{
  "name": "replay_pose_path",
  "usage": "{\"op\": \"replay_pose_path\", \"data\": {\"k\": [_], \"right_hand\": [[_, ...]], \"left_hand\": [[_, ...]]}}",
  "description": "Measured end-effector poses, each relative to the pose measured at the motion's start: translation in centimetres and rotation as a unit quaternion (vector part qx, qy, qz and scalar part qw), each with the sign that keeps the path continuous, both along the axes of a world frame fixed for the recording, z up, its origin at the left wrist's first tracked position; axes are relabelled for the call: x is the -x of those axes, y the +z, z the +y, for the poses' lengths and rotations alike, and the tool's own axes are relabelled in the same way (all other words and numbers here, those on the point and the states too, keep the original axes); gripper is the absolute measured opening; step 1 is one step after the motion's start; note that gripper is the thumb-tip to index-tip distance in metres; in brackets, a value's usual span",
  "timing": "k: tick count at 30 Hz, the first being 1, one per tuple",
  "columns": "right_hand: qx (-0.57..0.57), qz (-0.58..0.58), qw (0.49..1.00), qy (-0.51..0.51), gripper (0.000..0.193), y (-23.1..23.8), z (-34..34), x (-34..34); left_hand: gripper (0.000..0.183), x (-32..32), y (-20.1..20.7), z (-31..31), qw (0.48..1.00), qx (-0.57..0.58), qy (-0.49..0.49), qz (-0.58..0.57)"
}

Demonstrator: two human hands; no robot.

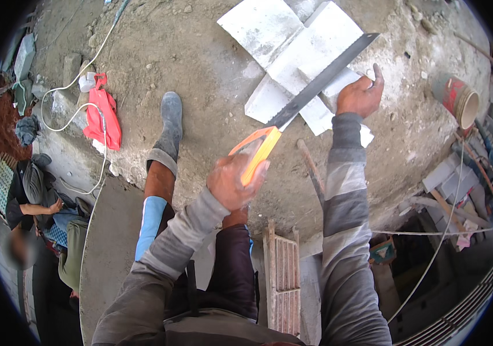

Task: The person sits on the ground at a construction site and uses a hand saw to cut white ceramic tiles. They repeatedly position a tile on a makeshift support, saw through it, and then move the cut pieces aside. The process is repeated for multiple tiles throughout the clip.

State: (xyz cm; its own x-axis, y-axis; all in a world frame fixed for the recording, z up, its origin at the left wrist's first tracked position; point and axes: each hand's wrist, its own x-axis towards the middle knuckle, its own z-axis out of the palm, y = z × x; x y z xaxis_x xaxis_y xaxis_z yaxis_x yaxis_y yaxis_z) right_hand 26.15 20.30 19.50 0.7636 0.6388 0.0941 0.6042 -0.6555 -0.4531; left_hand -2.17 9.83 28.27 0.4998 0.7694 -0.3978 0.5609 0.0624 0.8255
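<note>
My left hand (237, 180) is closed round the orange handle (261, 151) of a handsaw (321, 79). Its dark toothed blade slants up to the right, across several white blocks (318, 43) stacked crosswise on the dusty ground. Beside the blade's far half, at the right side of the stack, is my right hand (360, 97). One of its fingers points outward and others are bent, with nothing visible in its grasp. Whether it touches a block is not clear. My left foot, in a grey rubber boot (171, 118), stands left of the blocks.
A long-handled wooden tool (311, 167) lies below the blocks. A bucket (460, 104) lies tipped at right. A red cloth (103, 115) and pale hose (56, 89) are at left. Below are a wooden frame (284, 277) and a drop; another person (44, 207) sits lower left.
</note>
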Motion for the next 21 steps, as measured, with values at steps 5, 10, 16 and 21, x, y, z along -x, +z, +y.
{"op": "replay_pose_path", "data": {"k": [5,10,16,21], "right_hand": [[-0.010,-0.011,1.000,0.007,0.041,-0.5,-0.4,-0.5],[-0.013,-0.018,1.000,0.017,0.041,-0.3,-0.2,-0.5],[-0.001,-0.019,1.000,0.008,0.043,-0.2,-0.2,-0.5],[-0.012,0.007,1.000,0.001,0.043,-0.1,0.2,-0.1]], "left_hand": [[0.034,0.4,1.1,-0.2,0.992,-0.007,0.110,-0.065],[0.028,-1.5,-1.6,1.8,0.996,0.002,0.086,-0.002],[0.034,-1.8,-3.1,1.3,0.993,0.033,0.109,-0.027],[0.030,-4.4,-8.8,2.4,0.996,0.013,0.085,0.016]]}}
